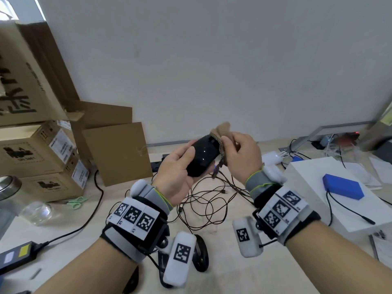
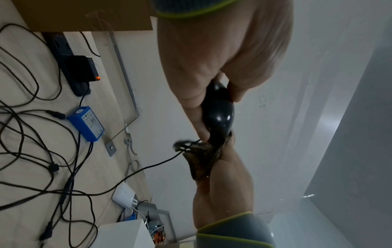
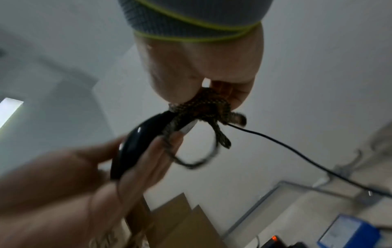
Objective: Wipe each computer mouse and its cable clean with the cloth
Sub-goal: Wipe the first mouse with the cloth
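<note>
Above the desk, mouse (image 1: 201,158) within clasping left fingers (image 1: 186,154), cloth (image 1: 221,132) pinched by right fingers (image 1: 228,145).

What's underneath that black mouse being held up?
The left hand cradles the mouse from below; under both, tangled cables lie on the desk. The mouse's underside is hidden.

The left hand (image 1: 180,177) holds the mouse (image 1: 201,158) above the tangled cables (image 1: 207,200) on the desk (image 1: 70,247). The right hand (image 1: 241,153), just right of it, presses the cloth (image 1: 220,132) on its far end. Cardboard boxes (image 1: 38,153) stand left, a white box (image 1: 331,187) right.
</note>
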Tool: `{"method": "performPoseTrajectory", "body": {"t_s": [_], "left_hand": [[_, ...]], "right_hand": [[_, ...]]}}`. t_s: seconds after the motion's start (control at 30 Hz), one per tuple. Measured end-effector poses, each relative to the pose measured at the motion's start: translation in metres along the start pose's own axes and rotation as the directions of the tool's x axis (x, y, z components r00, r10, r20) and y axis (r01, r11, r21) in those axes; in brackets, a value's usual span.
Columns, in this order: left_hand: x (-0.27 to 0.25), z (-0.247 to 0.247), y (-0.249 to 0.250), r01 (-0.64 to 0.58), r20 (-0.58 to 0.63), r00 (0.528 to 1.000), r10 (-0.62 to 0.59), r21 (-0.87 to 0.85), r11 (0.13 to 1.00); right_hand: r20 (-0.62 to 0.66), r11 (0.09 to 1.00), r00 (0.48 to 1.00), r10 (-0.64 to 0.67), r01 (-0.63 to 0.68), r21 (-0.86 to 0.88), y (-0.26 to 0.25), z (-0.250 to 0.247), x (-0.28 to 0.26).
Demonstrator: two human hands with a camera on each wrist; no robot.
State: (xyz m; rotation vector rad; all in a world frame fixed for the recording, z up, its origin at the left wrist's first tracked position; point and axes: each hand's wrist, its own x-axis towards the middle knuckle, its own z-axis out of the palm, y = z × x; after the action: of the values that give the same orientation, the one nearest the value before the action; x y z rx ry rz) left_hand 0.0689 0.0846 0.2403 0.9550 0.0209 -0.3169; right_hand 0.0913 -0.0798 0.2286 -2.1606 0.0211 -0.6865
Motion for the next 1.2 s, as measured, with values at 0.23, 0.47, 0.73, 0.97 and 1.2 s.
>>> {"method": "performPoseTrajectory", "body": {"t_s": [0.23,0.47,0.73,0.97,1.2], "left_hand": [[0.003,0.0,0.003,-0.015,-0.018,1.0,0.014,-0.044,0.999],[0.003,0.006,-0.002,-0.029,0.041,0.999,0.029,0.008,1.0],[0.001,0.005,-0.001,-0.045,0.056,0.998,0.04,0.088,0.995],[0.005,0.006,0.006,-0.043,0.036,0.999,0.04,0.092,0.995],[0.006,0.009,0.012,-0.063,0.032,0.998,0.06,0.109,0.992]], "right_hand": [[-0.109,0.937,0.981,0.161,-0.117,0.328,-0.004,-0.009,0.001],[-0.073,0.994,0.997,-0.033,0.04,0.097,-0.019,-0.005,-0.014],[-0.098,0.995,0.993,0.067,-0.06,0.075,-0.008,-0.006,0.001],[-0.072,0.994,0.993,-0.09,0.094,0.063,-0.019,-0.001,-0.009],[-0.091,0.987,0.988,-0.122,0.131,0.089,-0.032,-0.002,-0.011]]}}
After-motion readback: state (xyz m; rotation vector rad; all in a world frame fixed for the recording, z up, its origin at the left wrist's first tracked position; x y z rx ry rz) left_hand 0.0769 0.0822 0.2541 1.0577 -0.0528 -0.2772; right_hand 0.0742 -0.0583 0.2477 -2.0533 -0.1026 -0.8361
